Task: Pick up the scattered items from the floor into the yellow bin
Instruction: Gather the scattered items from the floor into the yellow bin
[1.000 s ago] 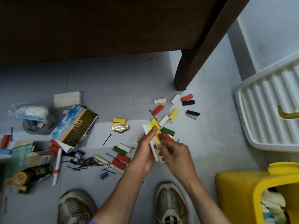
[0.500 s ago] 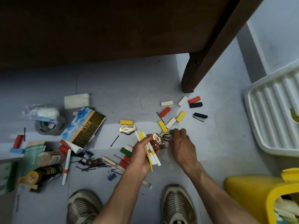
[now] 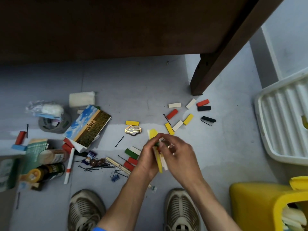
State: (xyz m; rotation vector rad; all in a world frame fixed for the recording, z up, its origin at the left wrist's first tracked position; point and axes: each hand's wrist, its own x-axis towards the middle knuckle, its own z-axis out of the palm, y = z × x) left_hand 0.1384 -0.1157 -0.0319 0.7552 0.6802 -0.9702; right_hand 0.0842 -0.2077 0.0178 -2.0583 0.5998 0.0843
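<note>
We cannot tell what the blurred right hand (image 3: 176, 151) pinches against the stack of flat pieces (image 3: 159, 157) that the left hand (image 3: 147, 161) largely hides, while the yellow bin (image 3: 260, 207), the white ribbed tray (image 3: 283, 120) and both shoes (image 3: 85, 212) run off the edges.

Home interior, floor level: grey floor (image 3: 150, 84) under a dark wooden table (image 3: 116, 25), table leg (image 3: 210, 70) by a white wall (image 3: 290, 39). Household clutter around: coloured blocks (image 3: 171, 113), hairpins (image 3: 96, 167), bottles (image 3: 46, 171), yellow bin (image 3: 256, 205), white plastic tray (image 3: 281, 120).
</note>
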